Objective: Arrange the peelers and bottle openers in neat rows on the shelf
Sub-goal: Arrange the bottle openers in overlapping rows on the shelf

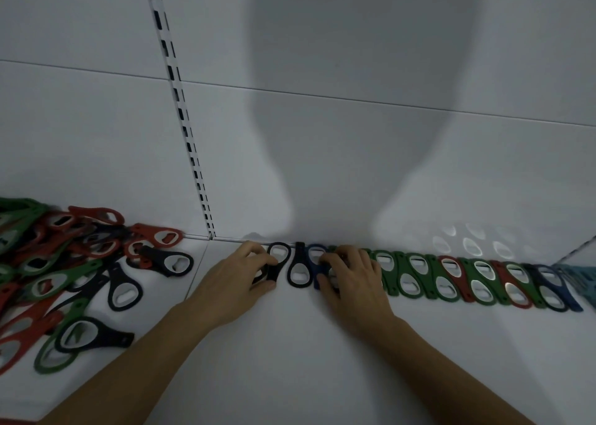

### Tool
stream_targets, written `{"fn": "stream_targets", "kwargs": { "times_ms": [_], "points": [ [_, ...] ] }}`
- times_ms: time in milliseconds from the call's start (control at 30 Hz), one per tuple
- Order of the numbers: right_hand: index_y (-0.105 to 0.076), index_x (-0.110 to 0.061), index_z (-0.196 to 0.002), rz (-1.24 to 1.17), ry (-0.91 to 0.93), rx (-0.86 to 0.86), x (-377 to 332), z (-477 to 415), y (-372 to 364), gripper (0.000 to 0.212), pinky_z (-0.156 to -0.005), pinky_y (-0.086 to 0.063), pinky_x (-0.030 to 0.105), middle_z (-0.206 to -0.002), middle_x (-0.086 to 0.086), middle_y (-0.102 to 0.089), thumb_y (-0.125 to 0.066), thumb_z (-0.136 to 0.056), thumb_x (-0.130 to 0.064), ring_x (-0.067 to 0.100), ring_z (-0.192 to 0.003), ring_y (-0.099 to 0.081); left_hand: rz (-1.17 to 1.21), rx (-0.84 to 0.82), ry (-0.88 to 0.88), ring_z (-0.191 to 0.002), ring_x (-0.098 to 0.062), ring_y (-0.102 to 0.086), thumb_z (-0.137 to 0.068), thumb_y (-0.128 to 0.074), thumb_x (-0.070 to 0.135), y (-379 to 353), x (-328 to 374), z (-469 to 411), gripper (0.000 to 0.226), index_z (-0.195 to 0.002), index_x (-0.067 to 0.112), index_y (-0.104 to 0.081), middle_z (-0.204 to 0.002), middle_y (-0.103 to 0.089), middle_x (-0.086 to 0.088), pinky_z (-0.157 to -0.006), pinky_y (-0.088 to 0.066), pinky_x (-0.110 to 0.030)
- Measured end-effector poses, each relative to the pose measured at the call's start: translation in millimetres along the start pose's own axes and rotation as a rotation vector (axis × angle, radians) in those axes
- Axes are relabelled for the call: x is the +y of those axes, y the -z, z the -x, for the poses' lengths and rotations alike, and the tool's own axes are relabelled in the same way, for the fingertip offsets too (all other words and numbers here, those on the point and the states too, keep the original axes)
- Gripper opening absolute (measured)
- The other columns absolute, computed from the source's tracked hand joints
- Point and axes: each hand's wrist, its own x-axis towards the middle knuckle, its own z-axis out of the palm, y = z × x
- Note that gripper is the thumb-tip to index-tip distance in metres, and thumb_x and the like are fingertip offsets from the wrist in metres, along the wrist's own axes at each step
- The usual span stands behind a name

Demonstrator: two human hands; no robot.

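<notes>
Clamped thumb-to-fingers, the left grip [250,271] pinches a black opener [274,271] by its waist; just right, the right grip [351,274] holds a blue opener [312,265] at the end of the row [432,271]. Likely light, stiff, flat: take the narrow middle.

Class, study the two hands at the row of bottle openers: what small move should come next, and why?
Probably the left hand should slide the black bottle opener it grips rightward against the neighbouring black opener: a gap shows between them, unlike the tightly nested row, whose end the right hand holds at the blue bottle opener.
</notes>
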Motion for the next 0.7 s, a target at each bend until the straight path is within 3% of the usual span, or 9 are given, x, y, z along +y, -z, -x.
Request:
{"fn": "stream_targets", "kwargs": {
  "times_ms": [300,467,600,700],
  "points": [
    [-0.064,-0.024,-0.118,-0.005,-0.009,0.011,2,1,-2,0.034,-0.091,-0.041,0.040,-0.121,0.000,-0.055,-0.054,-0.092,-0.044,0.024,-0.108,-0.052,-0.020,0.057,0.016,-0.085,-0.006,-0.057,-0.094,-0.069,0.045,-12,15,-5,0.041,-0.130,0.028,-0.063,-0.129,-0.047,0.014,-0.073,-0.052,-0.027],
    [-0.064,-0.025,-0.122,-0.006,-0.025,0.017,1,2,-1,0.037,-0.094,-0.038,0.041,-0.125,0.001,-0.054,-0.058,-0.091,-0.046,0.025,-0.114,-0.050,-0.035,-0.004,0.026,-0.084,-0.010,-0.059,-0.096,-0.066,0.041,-10,20,-4,0.042,-0.134,0.027,-0.058,-0.131,-0.045,0.011,-0.074,-0.055,-0.031],
    [-0.063,-0.021,-0.125,-0.084,0.060,0.117,-7,0,9,0.042,-0.092,-0.043,0.043,-0.127,0.005,-0.054,-0.065,-0.089,-0.042,0.027,-0.115,-0.050,0.237,-0.135,0.042,-0.101,-0.001,-0.057,-0.094,-0.054,0.009,5,15,-4,0.063,-0.147,0.039,-0.040,-0.131,-0.046,0.019,-0.088,-0.047,-0.022],
    [-0.062,-0.020,-0.128,-0.363,0.196,0.033,-21,-9,18,0.040,-0.091,-0.050,0.031,-0.127,0.001,-0.053,-0.073,-0.090,-0.028,0.015,-0.110,-0.055,0.477,-0.238,0.015,-0.081,-0.005,-0.061,-0.100,-0.042,-0.002,20,14,0,0.068,-0.151,0.044,-0.032,-0.124,-0.061,0.016,-0.077,-0.049,-0.022]
  ]
}}
